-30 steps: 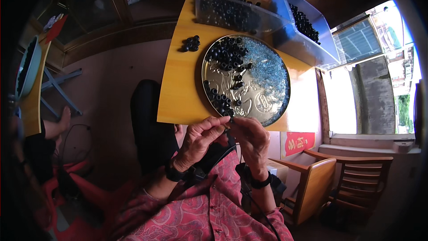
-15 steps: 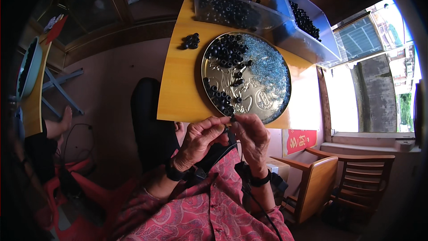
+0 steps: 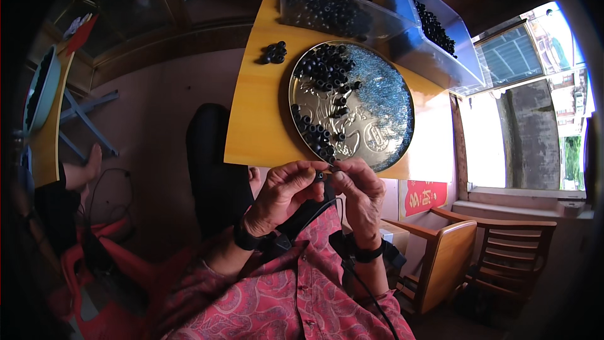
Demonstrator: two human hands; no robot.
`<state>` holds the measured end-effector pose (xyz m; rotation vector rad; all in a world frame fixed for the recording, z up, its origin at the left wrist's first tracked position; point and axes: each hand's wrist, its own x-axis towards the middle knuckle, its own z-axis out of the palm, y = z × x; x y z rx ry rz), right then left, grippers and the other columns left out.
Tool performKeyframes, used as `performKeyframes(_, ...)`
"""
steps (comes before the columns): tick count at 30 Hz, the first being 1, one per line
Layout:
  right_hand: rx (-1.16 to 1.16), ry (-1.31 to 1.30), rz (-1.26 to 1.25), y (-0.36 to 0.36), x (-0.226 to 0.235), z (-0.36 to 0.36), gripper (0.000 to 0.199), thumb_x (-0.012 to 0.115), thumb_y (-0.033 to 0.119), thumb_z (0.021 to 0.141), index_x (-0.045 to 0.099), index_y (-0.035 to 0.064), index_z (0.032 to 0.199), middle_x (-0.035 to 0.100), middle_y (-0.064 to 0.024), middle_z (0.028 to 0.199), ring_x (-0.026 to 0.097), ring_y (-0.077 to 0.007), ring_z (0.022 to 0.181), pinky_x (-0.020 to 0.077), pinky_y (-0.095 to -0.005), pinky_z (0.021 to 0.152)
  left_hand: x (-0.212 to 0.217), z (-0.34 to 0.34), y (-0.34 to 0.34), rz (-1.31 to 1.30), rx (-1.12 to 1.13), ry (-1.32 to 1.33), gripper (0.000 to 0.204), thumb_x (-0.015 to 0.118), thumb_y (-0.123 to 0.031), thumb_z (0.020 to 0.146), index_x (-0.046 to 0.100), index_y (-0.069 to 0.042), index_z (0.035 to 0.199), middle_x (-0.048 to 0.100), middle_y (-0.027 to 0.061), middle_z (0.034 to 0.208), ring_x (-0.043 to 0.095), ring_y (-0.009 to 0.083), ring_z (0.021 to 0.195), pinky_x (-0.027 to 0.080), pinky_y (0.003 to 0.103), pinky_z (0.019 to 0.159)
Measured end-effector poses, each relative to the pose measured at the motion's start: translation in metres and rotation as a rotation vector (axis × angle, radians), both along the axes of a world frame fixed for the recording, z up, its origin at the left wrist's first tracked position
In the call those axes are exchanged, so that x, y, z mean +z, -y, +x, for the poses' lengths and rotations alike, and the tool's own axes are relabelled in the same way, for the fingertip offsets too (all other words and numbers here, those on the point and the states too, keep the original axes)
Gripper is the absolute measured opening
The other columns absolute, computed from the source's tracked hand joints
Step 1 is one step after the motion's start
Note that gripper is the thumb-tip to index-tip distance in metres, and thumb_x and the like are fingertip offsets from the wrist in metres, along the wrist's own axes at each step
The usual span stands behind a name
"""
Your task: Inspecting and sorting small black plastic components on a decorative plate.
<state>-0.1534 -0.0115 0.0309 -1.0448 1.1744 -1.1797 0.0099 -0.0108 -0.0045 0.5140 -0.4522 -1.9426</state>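
Note:
My left hand (image 3: 283,190) is closed in a pinch on a small black hollow part (image 3: 320,176), its round opening showing. Fingertips of my right hand (image 3: 360,194) press together right beside it; whatever they grip is too small to name. Both hands meet just off the near rim of a round gold metal tray (image 3: 322,151). Loose black hollow parts (image 3: 324,66) lie along the tray's left side. A spread of tiny shiny bluish pieces (image 3: 385,91) covers its right and far side.
The tray rests on a yellow table (image 3: 251,123). A small cluster of black parts (image 3: 274,52) sits left of it. Behind stand a clear plastic bin (image 3: 346,20) and a bluish bin (image 3: 434,57), both holding black parts. Wooden chairs (image 3: 450,264) stand at right. Another person's foot (image 3: 92,167) shows at left.
The black part in my left hand has come into clearer view below the fingertips. My right fingers have shifted slightly. The whole view has moved a little.

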Motion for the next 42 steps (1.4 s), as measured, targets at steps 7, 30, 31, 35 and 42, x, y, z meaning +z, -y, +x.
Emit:
performKeyframes(7,-0.018,0.091,-0.034,-0.003,0.000,0.007,0.016,0.067,-0.006,0.084,0.066,-0.0002,0.098,0.059,-0.0018,0.093,0.059,-0.0094,0.085,0.0502,-0.0211,0.075,0.003,0.000,0.000,0.005,-0.007,-0.017,0.025,0.053,-0.014,0.097,0.061,0.000,0.116,0.065,0.0076,0.089,0.061,0.0136,0.075,0.052,0.026,0.072)
performKeyframes(30,-0.001,0.092,-0.029,-0.005,-0.006,0.008,0.015,0.064,-0.009,0.084,0.066,-0.0008,0.096,0.058,-0.0029,0.094,0.060,-0.0110,0.088,0.0488,-0.0227,0.078,-0.001,-0.002,0.000,0.017,0.007,0.013,0.025,0.054,-0.013,0.097,0.061,0.000,0.117,0.066,0.0072,0.096,0.062,0.0118,0.077,0.054,0.026,0.074)
performKeyframes(31,0.002,0.091,-0.032,-0.005,-0.006,0.008,0.015,0.064,-0.009,0.084,0.065,-0.0010,0.097,0.058,-0.0028,0.094,0.060,-0.0110,0.088,0.0488,-0.0227,0.079,-0.001,-0.001,0.000,0.015,0.005,0.022,0.025,0.054,-0.013,0.097,0.061,0.000,0.117,0.066,0.0072,0.096,0.062,0.0118,0.077,0.054,0.026,0.074)
performKeyframes(35,0.002,0.079,-0.024,-0.005,-0.006,0.008,0.014,0.064,-0.009,0.084,0.065,-0.0011,0.096,0.058,-0.0026,0.094,0.059,-0.0107,0.088,0.0488,-0.0227,0.079,0.000,-0.001,0.000,0.016,0.003,0.042,0.025,0.055,-0.013,0.096,0.061,0.000,0.116,0.066,0.0072,0.094,0.062,0.0120,0.076,0.054,0.026,0.074)
performKeyframes(42,0.008,0.073,-0.022,-0.008,-0.002,0.012,0.012,0.061,-0.009,0.086,0.061,-0.0020,0.097,0.056,-0.0024,0.094,0.058,-0.0094,0.087,0.0482,-0.0218,0.078,0.000,-0.003,-0.001,0.065,0.045,0.067,0.023,0.060,-0.012,0.093,0.062,0.000,0.113,0.066,0.0068,0.094,0.065,0.0131,0.077,0.056,0.028,0.072)
